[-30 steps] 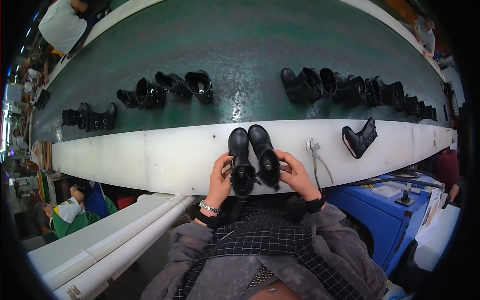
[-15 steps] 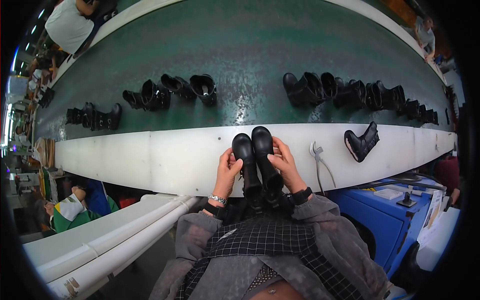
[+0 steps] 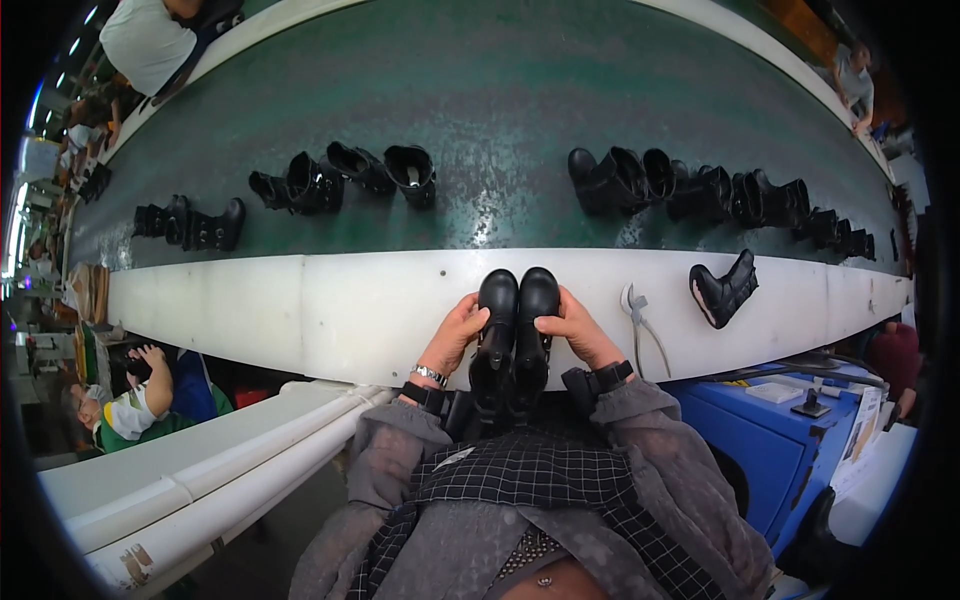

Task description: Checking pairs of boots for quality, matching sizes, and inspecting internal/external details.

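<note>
My left hand [image 3: 457, 335] is closed around the shaft side of a black ankle boot [image 3: 497, 298], thumb on top. A matching black boot [image 3: 539, 294] is in my right hand [image 3: 583, 332], gripped the same way. Both boots are held side by side in front of my apron, toes pointing away from me and nearly level, their inner sides touching or almost so. To the right of my right hand, metal pincers [image 3: 635, 312] lie on the white ledge [image 3: 230, 315]. Farther right, a single black boot [image 3: 722, 292] lies on its side there.
Beyond the ledge runs a wide green belt [image 3: 480, 110] carrying black boots [image 3: 312, 184] at left and more boots [image 3: 610, 182] at right. White pipes [image 3: 250, 465] stand at lower left, a blue cabinet [image 3: 745, 430] at lower right. A co-worker [image 3: 140, 405] sits at left.
The two boots, one toe ahead of the other before, are now drawn together with toes level. My hands shifted slightly to the right. The co-worker at left raised an arm.
</note>
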`<state>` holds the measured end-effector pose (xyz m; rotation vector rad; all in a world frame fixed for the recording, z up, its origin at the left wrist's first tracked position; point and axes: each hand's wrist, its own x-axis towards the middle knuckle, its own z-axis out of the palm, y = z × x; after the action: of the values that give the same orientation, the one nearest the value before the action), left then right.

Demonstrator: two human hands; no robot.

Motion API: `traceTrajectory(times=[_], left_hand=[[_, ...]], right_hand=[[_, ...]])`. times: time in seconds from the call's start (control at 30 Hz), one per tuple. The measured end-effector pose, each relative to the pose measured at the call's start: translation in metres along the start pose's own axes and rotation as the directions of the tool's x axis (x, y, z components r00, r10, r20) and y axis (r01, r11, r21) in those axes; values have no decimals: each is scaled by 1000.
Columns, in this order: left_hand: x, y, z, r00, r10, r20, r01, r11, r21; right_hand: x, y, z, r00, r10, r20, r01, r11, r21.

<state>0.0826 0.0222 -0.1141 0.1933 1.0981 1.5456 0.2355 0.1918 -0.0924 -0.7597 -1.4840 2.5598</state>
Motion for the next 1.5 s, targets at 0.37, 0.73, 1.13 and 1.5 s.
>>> traceTrajectory(times=[0.37, 0.73, 1.13, 1.5], left_hand=[[-27, 11, 40, 1000, -22, -20, 0, 660, -751], [-31, -2, 40, 882, -72, -466, -219, 812, -541], [-29, -7, 37, 884, -80, -461, -197, 830, -522], [-31, -13, 36, 888, -65, -456, -184, 857, -481]], right_hand=[[-13, -8, 8, 990, 113, -89, -11, 675, 738], [-19, 7, 36, 904, 188, -385, 120, 751, 649], [-16, 14, 44, 886, 231, -403, 122, 721, 682], [-19, 21, 42, 908, 190, -373, 105, 759, 642]])
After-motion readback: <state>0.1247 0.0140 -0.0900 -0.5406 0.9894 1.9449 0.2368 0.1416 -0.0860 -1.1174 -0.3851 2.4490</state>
